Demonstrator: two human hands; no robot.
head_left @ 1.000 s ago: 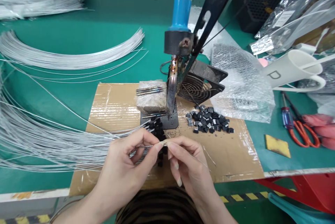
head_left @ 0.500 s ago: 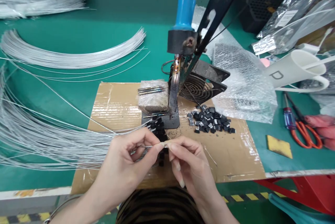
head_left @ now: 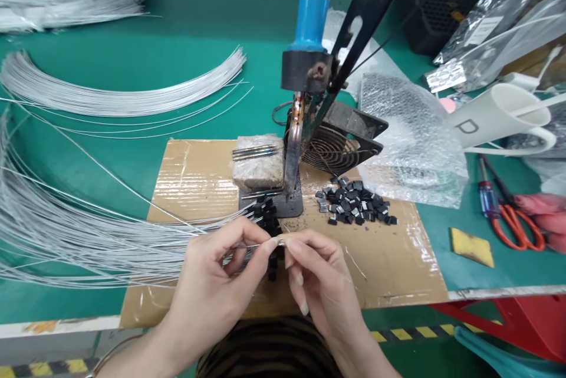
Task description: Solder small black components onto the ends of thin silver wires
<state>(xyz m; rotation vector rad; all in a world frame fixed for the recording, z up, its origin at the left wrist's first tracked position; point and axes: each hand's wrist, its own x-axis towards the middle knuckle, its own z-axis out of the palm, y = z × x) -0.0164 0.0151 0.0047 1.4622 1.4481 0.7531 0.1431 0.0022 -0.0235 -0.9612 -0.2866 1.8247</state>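
Note:
Thumb and forefinger of my left hand (head_left: 225, 283) pinch a thin grey wire (head_left: 248, 246) near its end. My right hand (head_left: 325, 278) is closed too, its fingertips meeting the left ones at the wire's tip; whatever small piece sits between them is mostly hidden. Just behind the hands lie black connectors (head_left: 267, 219) on the ends of a bundle of grey wires (head_left: 110, 248). A pile of small black connectors (head_left: 356, 201) rests on the cardboard (head_left: 398, 266) at the right. Above stands a soldering iron (head_left: 294, 154) with a blue handle, clamped point down.
A wrapped block (head_left: 257, 171) carrying solder sticks stands beside the iron's tip, a fan (head_left: 336, 148) behind it. Bubble wrap (head_left: 411, 130), a white mug (head_left: 495, 118), orange-handled scissors (head_left: 515, 227) and a yellow sponge (head_left: 471, 247) lie right. Another wire bundle (head_left: 132, 101) curves at left.
Almost nothing differs. Both hands keep their pinch at the same spot, and my right hand's lower fingers have shifted slightly left.

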